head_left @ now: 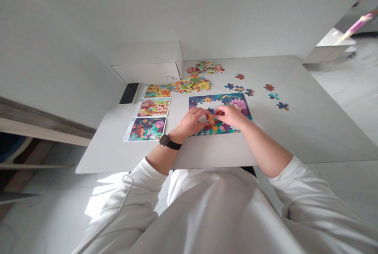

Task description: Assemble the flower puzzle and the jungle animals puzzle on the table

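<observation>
- orange cardboard jigsaw piece (210,119), small and flat, sits between the left grip (191,122) and right grip (229,115), at the fingertips of both; i cannot tell whether either is clamped on it or merely touching.
- beneath both grips, a gappy purple-and-teal jigsaw puzzle (236,99); sideways pressure might unseat its joints, and forcing a mismatched tab could bend the card.
- beyond the left grip, a heap of yellow-green pieces (193,84); beyond the right, loose knobbed pieces (249,92), which a careless reach could scatter.
- left of the left grip, a printed picture sheet (147,129) on the smooth, pale bench (295,128).
</observation>
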`<state>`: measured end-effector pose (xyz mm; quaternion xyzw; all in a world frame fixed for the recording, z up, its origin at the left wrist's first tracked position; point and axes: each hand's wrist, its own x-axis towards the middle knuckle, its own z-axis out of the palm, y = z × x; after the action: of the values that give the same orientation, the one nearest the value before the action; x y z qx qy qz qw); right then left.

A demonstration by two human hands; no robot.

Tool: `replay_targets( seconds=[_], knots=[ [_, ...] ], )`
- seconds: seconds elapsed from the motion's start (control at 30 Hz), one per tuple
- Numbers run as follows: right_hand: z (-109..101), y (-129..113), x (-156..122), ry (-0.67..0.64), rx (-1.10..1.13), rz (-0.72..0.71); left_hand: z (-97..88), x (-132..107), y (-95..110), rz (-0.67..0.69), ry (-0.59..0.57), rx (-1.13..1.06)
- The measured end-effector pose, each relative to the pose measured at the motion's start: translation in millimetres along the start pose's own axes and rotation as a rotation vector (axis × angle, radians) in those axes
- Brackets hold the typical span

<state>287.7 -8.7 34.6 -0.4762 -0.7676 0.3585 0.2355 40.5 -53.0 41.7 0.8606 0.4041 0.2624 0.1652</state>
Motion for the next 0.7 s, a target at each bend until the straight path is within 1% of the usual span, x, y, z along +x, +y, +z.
replay_targets(
  seconds=[0.13, 0.27, 0.5, 0.7],
  knots=[
    [1.1, -3.3, -1.3, 0.011, -0.094, -0.036, 4.4, 1.2, -2.5, 0.001, 0.006, 0.007],
    [2.9, -5.9, -2.2, 0.034, -0.187, -0.037, 7.7, 1.6, -4.8, -0.006, 0.015, 0.017],
    [3.9, -5.9, -2.6, 0.037, -0.271, -0.032, 9.6, 1.1, -5.5, -0.042, -0.007, 0.051],
    [4.1, -10.2, -4.0, 0.023, -0.337, -0.021, 9.9, 1.5, -7.3, -0.037, -0.036, 0.069]
  ],
)
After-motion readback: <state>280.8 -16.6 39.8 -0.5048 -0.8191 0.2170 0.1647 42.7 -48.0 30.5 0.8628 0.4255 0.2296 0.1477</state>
